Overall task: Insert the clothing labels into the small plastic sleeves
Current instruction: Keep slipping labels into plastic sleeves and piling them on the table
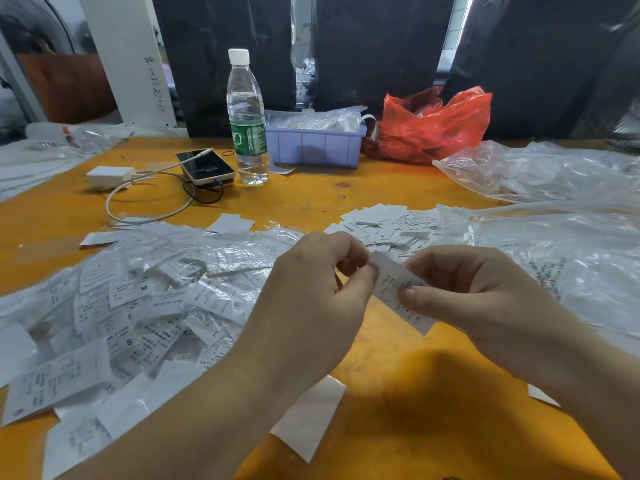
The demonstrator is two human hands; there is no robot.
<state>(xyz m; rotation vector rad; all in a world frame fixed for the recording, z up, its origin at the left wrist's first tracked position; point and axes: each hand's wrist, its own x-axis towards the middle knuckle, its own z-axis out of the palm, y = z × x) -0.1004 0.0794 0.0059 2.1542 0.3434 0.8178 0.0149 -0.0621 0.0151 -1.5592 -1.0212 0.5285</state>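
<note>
A white printed clothing label hangs between both hands above the orange table. My left hand pinches its upper end with thumb and curled fingers. My right hand pinches its middle, thumb on top. I cannot tell whether a clear sleeve surrounds it. A big heap of labels in small plastic sleeves covers the table on the left. A smaller pile of bare labels lies just beyond the hands.
A water bottle, a phone with charger and cable, a lilac bin of plastic sleeves and a red bag stand at the back. Clear plastic bags spread on the right. A loose label lies near my left forearm.
</note>
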